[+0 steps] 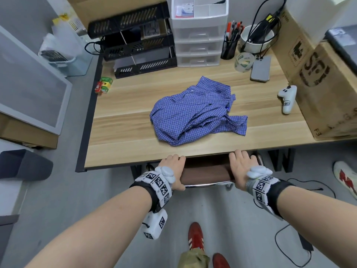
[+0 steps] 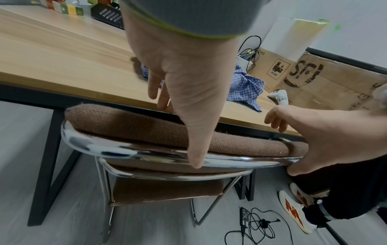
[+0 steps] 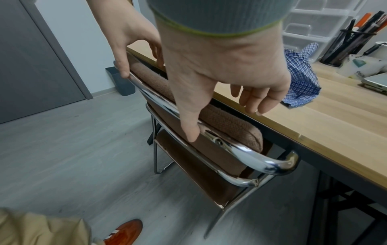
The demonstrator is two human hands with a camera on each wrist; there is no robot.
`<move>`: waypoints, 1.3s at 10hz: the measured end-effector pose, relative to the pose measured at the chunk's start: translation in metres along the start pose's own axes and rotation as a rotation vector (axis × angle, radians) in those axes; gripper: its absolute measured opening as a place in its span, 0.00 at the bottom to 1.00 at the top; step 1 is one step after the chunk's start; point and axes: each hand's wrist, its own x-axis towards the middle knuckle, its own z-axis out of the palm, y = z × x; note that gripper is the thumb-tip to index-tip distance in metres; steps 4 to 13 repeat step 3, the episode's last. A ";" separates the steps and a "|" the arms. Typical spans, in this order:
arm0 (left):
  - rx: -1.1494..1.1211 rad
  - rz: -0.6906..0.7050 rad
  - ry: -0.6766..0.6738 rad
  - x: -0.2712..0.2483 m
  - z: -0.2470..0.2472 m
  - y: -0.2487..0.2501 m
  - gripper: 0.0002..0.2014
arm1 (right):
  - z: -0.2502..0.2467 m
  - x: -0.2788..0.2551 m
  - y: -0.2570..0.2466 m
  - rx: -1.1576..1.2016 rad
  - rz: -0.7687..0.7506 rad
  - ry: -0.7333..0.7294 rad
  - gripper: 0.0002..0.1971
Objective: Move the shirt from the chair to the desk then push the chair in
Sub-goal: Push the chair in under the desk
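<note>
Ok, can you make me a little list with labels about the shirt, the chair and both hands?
shirt: blue checked shirt, crumpled on the desk
chair: brown padded chair, backrest top right at the desk edge
left hand: left hand holds the backrest top, thumb on the chrome rail
right hand: right hand holds the backrest top too
left to do: cannot tell

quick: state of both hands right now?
Left hand: holding the top of the chair backrest, thumb behind on the chrome rail, fingers over the front.
Right hand: holding the same backrest, same grip.
</note>
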 end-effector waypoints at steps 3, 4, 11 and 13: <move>0.031 -0.062 0.043 -0.008 -0.054 -0.012 0.30 | -0.043 0.000 0.004 0.018 0.039 0.058 0.26; 0.031 -0.062 0.043 -0.008 -0.054 -0.012 0.30 | -0.043 0.000 0.004 0.018 0.039 0.058 0.26; 0.031 -0.062 0.043 -0.008 -0.054 -0.012 0.30 | -0.043 0.000 0.004 0.018 0.039 0.058 0.26; 0.031 -0.062 0.043 -0.008 -0.054 -0.012 0.30 | -0.043 0.000 0.004 0.018 0.039 0.058 0.26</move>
